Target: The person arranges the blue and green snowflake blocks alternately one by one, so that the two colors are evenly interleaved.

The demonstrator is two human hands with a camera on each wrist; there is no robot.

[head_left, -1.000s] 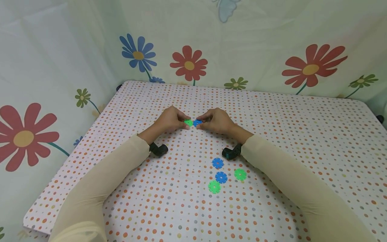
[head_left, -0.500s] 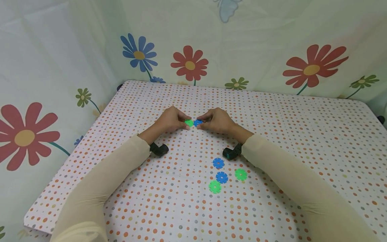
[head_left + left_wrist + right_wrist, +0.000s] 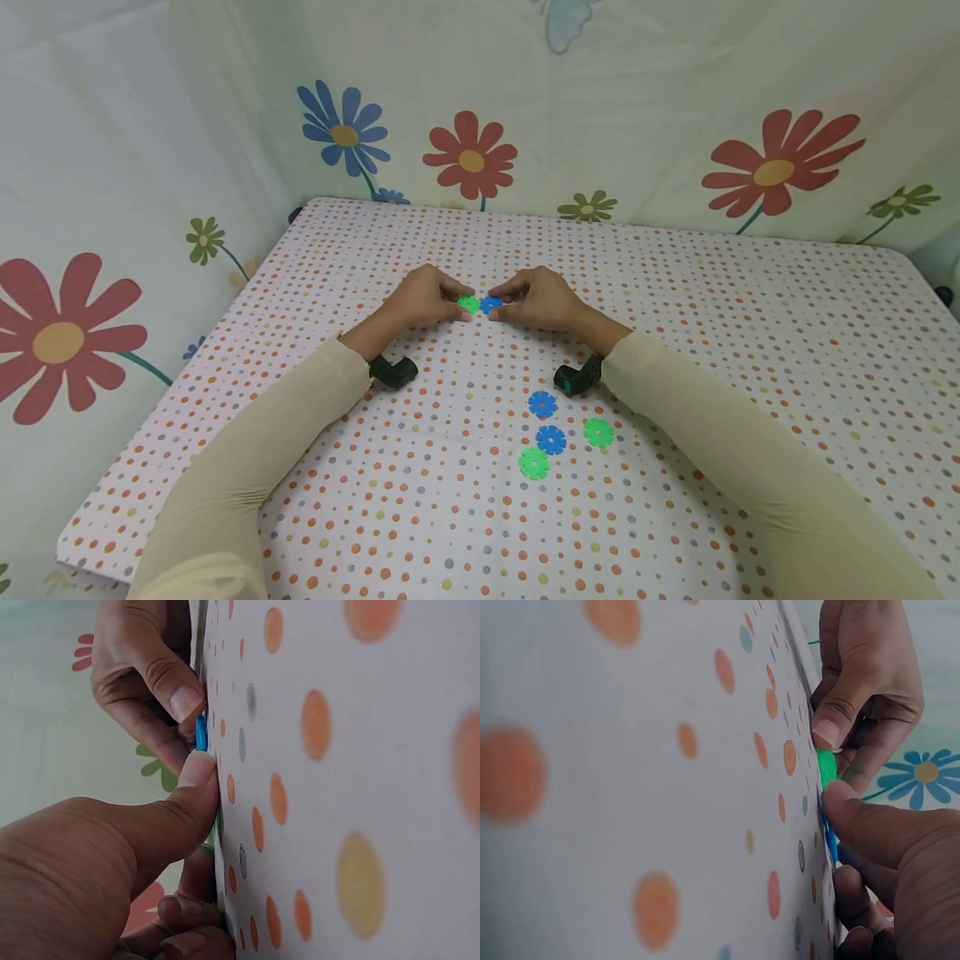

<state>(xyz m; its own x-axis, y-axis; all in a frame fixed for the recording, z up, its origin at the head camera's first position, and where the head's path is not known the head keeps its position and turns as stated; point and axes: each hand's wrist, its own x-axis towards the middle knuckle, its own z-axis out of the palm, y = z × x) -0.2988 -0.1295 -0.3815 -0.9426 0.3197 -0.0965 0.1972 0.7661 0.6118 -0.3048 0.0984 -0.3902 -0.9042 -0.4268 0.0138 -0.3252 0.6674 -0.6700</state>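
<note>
Near the middle of the table, my left hand (image 3: pixel 422 296) pinches a green notched plastic disc (image 3: pixel 468 304) between thumb and fingers. Facing it, my right hand (image 3: pixel 546 300) pinches a blue notched plastic disc (image 3: pixel 491 305) in the same way. The two discs lie flat at table level with their rims meeting edge to edge. In the left wrist view, the blue disc (image 3: pixel 201 733) shows edge-on between the two thumbs, while most of the green one is hidden. From the right wrist, the green disc (image 3: pixel 827 765) appears beyond my right thumb.
Closer to me lie several loose discs: a blue one (image 3: pixel 542 404), another blue one (image 3: pixel 551 440), a green one (image 3: pixel 534 463) right at its rim, and a green one (image 3: pixel 598 432) near the right forearm. A dotted cloth (image 3: pixel 420 517) covers the table; flowered curtains (image 3: pixel 630 100) hang behind.
</note>
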